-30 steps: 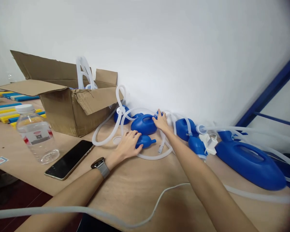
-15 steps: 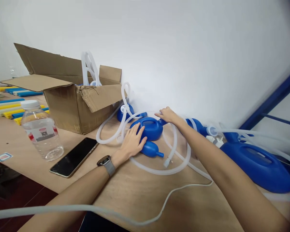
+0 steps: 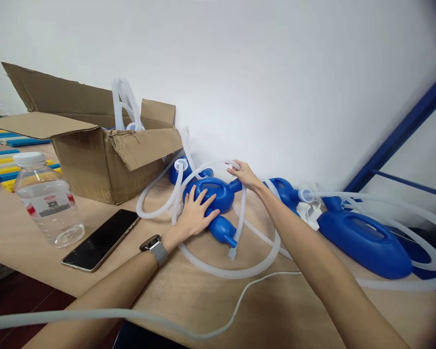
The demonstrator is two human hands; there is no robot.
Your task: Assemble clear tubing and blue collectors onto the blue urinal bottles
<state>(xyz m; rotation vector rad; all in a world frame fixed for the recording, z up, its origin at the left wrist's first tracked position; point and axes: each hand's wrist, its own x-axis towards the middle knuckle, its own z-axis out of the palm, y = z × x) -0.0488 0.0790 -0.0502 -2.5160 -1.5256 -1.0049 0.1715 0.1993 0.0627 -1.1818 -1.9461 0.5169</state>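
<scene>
A blue, smooth plastic bottle [image 3: 224, 198] with a moulded handle sits at the frame's centre, likely light, stiff and slightly slippery, best lifted by that handle. A translucent, flexible-looking plastic tube [image 3: 241, 213] hangs beside it, held in the right hand [image 3: 244, 174]. The left hand [image 3: 195, 212], fingers spread wide, rests on the bottle, thumb against a small blue rounded bulb [image 3: 221, 228].

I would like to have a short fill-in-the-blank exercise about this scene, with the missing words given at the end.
1. The left hand lies with its fingers spread on a handled container coloured ____.
2. On the wrist of the same hand is a ____.
3. Just left of the phone stands a clear plastic ____ with a white cap.
4. The open box is made of brown ____.

Missing words: blue; watch; bottle; cardboard.
</scene>
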